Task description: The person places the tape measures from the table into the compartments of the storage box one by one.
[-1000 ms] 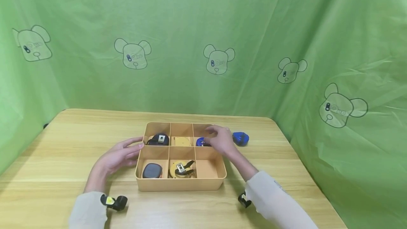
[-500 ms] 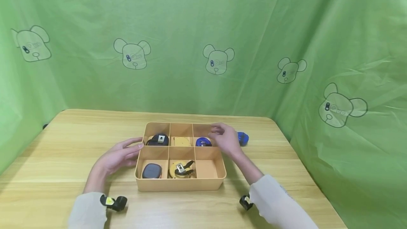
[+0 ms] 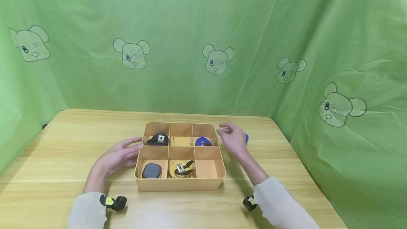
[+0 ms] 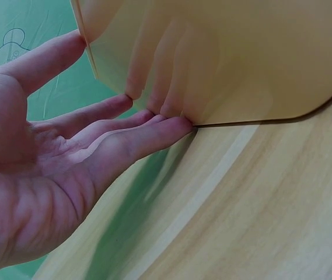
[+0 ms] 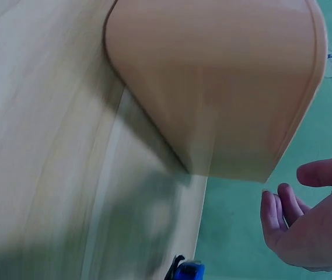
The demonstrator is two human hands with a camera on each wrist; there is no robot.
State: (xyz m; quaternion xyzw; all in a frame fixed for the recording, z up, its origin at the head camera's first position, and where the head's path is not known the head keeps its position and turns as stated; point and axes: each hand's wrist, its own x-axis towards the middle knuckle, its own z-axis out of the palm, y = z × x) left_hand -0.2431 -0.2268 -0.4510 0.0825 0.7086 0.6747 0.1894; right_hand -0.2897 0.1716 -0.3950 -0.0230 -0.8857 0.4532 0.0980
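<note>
A tan organizer box (image 3: 178, 185) with two rows of compartments stands on the table. Extended fingers of my left hand (image 3: 120, 156) touch its left wall, and the left wrist view has their tips against the side near the bottom edge. My right hand (image 3: 233, 139) hovers just outside the back right corner, fingers loosely bent, holding nothing. In the back row lie a black tape measure (image 3: 159, 139), a flat yellow piece (image 3: 182, 141) and a round blue tape measure (image 3: 202, 142). The front row has a dark grey rounded case (image 3: 152, 171) and a yellow tape measure (image 3: 178, 169) with black strap and metal clip.
A blue object (image 3: 246, 138) lies on the table beyond my right hand, mostly hidden by it; the right wrist view catches its blue and black end (image 5: 189, 270). Green curtain (image 3: 178, 87) with bear drawings hangs behind the wooden table (image 3: 95, 126) and along both sides.
My right hand has drawn back to the right from over the back right compartment, exposing the blue tape measure there and covering more of the blue object outside. My left hand stays put.
</note>
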